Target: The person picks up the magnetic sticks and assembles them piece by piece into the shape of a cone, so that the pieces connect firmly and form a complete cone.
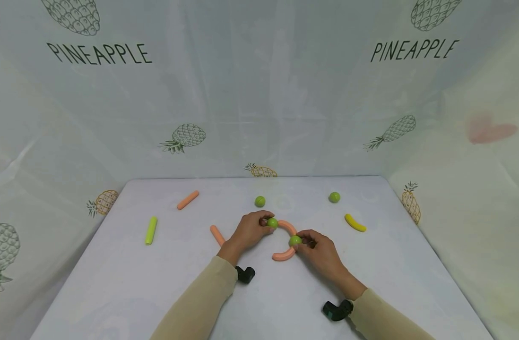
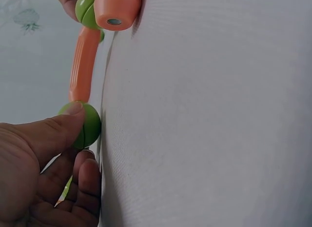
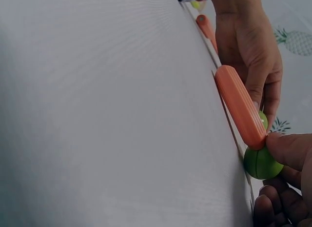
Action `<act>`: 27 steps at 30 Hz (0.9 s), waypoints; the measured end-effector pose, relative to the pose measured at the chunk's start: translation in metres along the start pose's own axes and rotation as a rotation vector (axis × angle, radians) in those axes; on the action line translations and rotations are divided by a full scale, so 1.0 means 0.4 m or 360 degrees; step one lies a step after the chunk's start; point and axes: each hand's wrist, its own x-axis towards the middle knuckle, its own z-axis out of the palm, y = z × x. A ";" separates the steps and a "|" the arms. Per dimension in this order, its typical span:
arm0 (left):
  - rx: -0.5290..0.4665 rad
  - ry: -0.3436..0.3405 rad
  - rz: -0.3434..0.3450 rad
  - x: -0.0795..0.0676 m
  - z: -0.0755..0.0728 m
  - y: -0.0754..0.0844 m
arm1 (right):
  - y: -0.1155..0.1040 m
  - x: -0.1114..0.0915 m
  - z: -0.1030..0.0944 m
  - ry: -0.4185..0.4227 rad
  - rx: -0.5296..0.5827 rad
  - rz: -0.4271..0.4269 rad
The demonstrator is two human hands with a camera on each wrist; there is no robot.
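My left hand (image 1: 251,231) pinches a green ball (image 1: 272,223) at the upper end of a curved orange rod (image 1: 288,226). At that rod's other end, my right hand (image 1: 322,252) grips a second green ball (image 1: 295,240). A lower curved orange rod (image 1: 283,256) runs from this second ball toward the left, so the pieces form an open arc on the table. In the left wrist view, the free end of the nearer orange rod (image 2: 118,10) shows a small metal disc. The right wrist view shows my thumb where ball (image 3: 263,162) and rod (image 3: 240,106) meet.
Loose on the white table (image 1: 115,264) lie a straight orange rod (image 1: 188,200), another orange rod (image 1: 217,234) partly behind my left wrist, a yellow-green rod (image 1: 151,231) and a curved yellow rod (image 1: 355,223). Two more green balls (image 1: 260,201) stand farther back. A pineapple-print curtain (image 1: 259,94) encloses the table.
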 end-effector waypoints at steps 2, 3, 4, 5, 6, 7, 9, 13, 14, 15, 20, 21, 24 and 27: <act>0.0003 -0.0002 0.0000 0.001 0.000 0.000 | 0.000 0.000 0.000 -0.0001 0.0005 0.0001; 0.0003 -0.0004 0.0001 0.001 0.000 0.000 | 0.000 0.000 0.000 -0.0001 0.0008 0.0001; 0.0000 -0.0005 0.0003 0.000 -0.001 0.000 | -0.001 -0.001 0.000 -0.0002 0.0009 0.0001; -0.0001 -0.0006 0.0005 0.000 -0.001 0.000 | -0.001 -0.001 0.000 -0.0003 0.0010 0.0001; -0.0001 -0.0006 0.0005 0.000 -0.001 0.000 | -0.001 -0.001 0.001 -0.0004 0.0011 0.0000; -0.0003 -0.0007 0.0008 0.000 -0.001 0.000 | -0.001 -0.001 0.001 -0.0004 0.0012 -0.0001; 0.0000 -0.0007 0.0013 -0.001 -0.001 0.000 | 0.000 -0.001 0.001 -0.0006 0.0016 -0.0004; 0.0014 -0.0007 0.0020 -0.001 -0.001 -0.001 | 0.000 -0.002 0.001 -0.0005 0.0018 -0.0012; 0.0019 -0.0008 0.0020 -0.001 -0.001 -0.001 | 0.000 -0.002 0.001 -0.0004 0.0016 -0.0014; 0.0025 -0.0007 0.0018 -0.001 -0.001 -0.001 | 0.001 -0.002 0.002 -0.0004 0.0014 -0.0016; 0.0045 -0.0008 0.0015 0.001 -0.001 -0.001 | 0.001 -0.002 0.002 -0.0005 0.0002 -0.0025; 0.0045 -0.0008 0.0015 0.001 -0.001 -0.001 | 0.001 -0.002 0.003 -0.0006 0.0002 -0.0027; 0.0034 -0.0001 0.0007 -0.002 0.000 0.000 | 0.000 -0.004 0.004 -0.0011 -0.0002 -0.0029; 0.0008 0.0023 -0.0028 -0.009 -0.001 0.004 | 0.000 -0.006 0.005 -0.0010 -0.0005 -0.0037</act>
